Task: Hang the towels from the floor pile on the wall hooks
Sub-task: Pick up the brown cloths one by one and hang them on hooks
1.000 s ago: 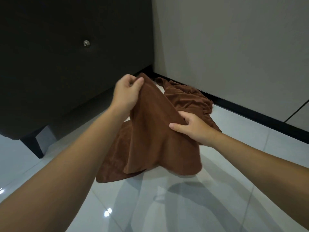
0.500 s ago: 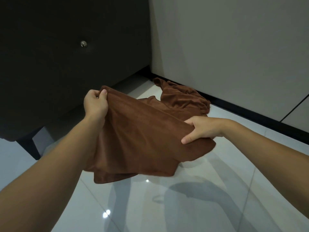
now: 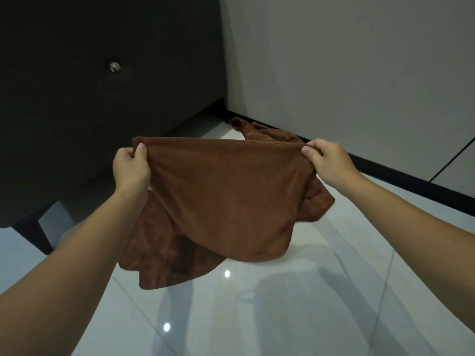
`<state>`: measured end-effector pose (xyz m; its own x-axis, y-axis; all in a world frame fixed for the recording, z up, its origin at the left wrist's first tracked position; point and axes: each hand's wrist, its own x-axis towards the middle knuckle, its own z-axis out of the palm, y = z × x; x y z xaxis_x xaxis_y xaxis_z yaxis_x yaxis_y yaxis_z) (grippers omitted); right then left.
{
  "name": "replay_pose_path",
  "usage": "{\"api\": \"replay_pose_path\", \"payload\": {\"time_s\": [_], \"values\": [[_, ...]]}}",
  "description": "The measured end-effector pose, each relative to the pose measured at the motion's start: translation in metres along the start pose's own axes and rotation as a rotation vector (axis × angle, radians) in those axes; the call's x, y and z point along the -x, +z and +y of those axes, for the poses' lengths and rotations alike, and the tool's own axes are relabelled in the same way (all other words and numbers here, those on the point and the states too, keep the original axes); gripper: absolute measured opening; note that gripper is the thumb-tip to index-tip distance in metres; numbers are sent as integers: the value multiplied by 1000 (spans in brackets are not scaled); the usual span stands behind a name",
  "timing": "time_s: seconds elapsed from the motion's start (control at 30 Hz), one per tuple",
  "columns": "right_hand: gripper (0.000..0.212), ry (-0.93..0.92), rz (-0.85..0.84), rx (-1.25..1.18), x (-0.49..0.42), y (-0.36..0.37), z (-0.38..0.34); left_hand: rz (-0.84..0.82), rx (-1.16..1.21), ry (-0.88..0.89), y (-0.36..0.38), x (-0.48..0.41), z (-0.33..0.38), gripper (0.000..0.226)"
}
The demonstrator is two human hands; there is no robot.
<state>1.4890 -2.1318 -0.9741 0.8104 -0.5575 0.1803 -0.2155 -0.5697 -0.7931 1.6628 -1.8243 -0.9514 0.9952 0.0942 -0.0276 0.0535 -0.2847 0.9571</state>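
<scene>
A person's left hand (image 3: 131, 168) and right hand (image 3: 327, 163) each pinch a top corner of a brown towel (image 3: 223, 196), thumbs on the front and fingers curled behind. Bunched half a second earlier, its hemmed edge now stretches taut above the glossy tiled floor (image 3: 334, 291). More soft brown cloth, possibly the pile (image 3: 267, 133), lies behind it by the wall.

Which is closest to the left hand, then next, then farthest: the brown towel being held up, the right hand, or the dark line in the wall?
1. The brown towel: the left hand grips its top left corner.
2. The right hand: across the towel, pinching the other top corner.
3. The dark line in the wall: far right, beyond the right hand.
</scene>
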Motion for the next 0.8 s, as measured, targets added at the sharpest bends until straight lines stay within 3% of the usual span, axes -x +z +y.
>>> {"api": "replay_pose_path", "payload": {"time_s": [0.2,0.37,0.53,0.8], "values": [[20,124,3,-101,0,18,6,-24,-43,-79,37,17,-5,22],[11,159,-76,-133,3,-3,-22,-145,-83,-161,52,50,35,29],[23,306,-102,-104,0,-77,-89,-225,-102,-250,46,101,127,22],[32,541,-21,-205,30,-276,-247,-343,-116,-459,26,203,355,25]]}}
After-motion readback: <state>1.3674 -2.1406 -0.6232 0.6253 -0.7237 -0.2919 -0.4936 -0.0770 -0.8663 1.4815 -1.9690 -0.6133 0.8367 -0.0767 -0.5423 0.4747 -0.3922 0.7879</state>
